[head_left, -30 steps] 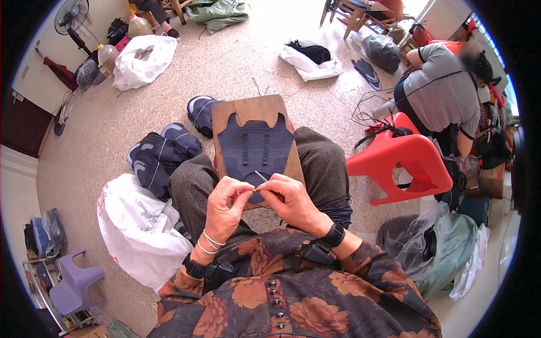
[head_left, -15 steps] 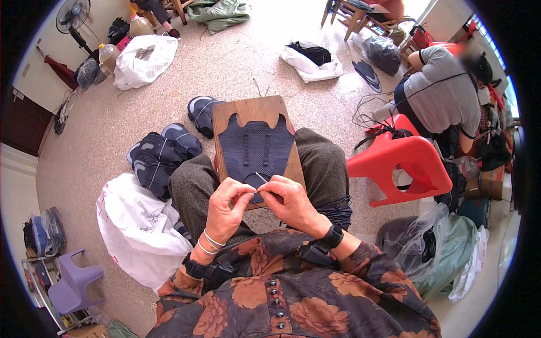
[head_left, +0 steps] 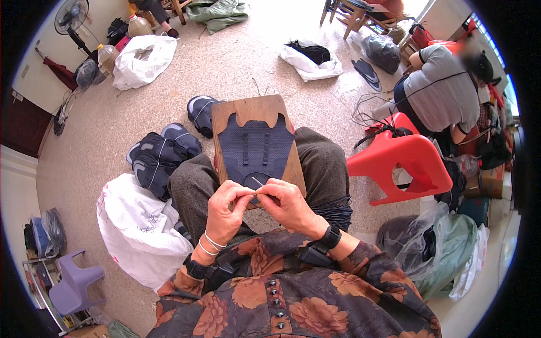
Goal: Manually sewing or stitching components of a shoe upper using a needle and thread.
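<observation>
Pinching 1 thin rod (head_left: 257, 181): right fingers (head_left: 274, 189); left fingers (head_left: 239, 193) pressed together (contents unclear) over panel (head_left: 256, 147).

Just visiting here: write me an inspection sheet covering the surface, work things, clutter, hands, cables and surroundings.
Surface: wooden board between the person's knees.
Work things: dark blue fabric piece lying on the board; thin rod above it.
Clutter: white bag and tied dark bundle at left; red stool at right.
Hands: left hand pinched, anything between its fingertips too small to tell; right hand pinching the rod.
Cables: dark cords by the right leg; type unclear.
Surroundings: grey-shirted co-worker; fan.
</observation>
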The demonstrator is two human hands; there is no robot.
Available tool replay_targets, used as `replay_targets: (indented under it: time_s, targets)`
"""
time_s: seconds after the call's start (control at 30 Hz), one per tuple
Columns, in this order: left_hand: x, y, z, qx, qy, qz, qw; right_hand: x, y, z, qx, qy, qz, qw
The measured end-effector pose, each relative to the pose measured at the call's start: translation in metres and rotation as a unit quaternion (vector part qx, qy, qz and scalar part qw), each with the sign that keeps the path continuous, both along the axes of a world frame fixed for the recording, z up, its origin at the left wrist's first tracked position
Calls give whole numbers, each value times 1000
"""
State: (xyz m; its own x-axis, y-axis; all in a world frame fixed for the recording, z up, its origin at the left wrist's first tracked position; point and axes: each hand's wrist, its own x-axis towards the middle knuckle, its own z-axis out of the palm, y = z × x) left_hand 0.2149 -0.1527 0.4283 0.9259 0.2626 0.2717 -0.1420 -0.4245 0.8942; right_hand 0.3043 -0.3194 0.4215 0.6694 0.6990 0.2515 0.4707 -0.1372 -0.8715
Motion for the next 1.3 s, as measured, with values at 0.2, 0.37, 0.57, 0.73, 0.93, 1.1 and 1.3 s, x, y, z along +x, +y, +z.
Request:
replay_targets:
  time_s: [0.2, 0.37, 0.57, 0.73, 0.93, 1.1, 1.3]
  targets:
    - [-1, 2, -2, -29, -4, 5, 1000, -3, -2, 9, 12, 85, -11, 996]
    - [-1, 0, -1, -39, 16, -5, 999, 0, -6, 0, 0, 90, 0, 996]
    - [-1, 2, -2, -32, 7, -6, 999, -4, -1, 5, 14, 75, -21, 997]
    - [0, 1, -1, -23, 10, -5, 1000, -1, -7, -1, 4, 80, -10, 997]
    - [-3, 2, -6, -55, 44, -25, 997, -2, -5, -2, 16, 103, 7, 994]
    - [-4, 1, -10, -86, 68, -34, 993, -1, -5, -9, 10, 107, 21, 994]
    - [-5, 3, -6, -53, 78, -50, 994, -1, -2, -9, 15, 98, 28, 995]
